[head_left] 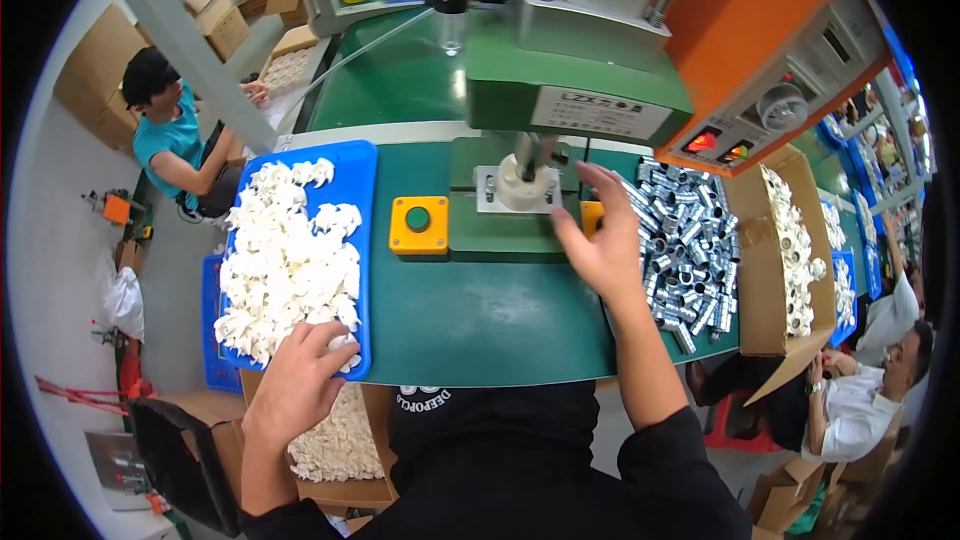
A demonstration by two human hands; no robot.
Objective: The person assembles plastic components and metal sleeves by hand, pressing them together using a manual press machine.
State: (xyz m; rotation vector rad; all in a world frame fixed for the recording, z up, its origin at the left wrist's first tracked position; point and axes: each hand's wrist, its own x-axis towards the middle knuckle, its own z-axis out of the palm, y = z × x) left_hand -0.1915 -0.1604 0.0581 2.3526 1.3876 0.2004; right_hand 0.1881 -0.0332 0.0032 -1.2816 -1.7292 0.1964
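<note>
My left hand (298, 380) reaches over the near right corner of a blue tray (368, 240). Its fingertips touch the white plastic parts (285, 270) heaped there, with the thumb apart from the fingers. At the press, my right hand (608, 240) is open, thumb and fingers spread, just right of the fixture. A round white plastic piece (525, 192) sits on the fixture's metal plate (486, 202), beneath the metal ram (533, 155) of a green press (500, 100). My right hand partly covers a yellow box (592, 218).
A yellow button box (419, 227) with a green button stands left of the fixture. Shiny metal sleeves (690, 250) lie piled at right, by a cardboard box (765, 280) with white parts. An orange control unit (740, 30) overhangs. Co-workers sit at left (175, 140) and right (870, 400).
</note>
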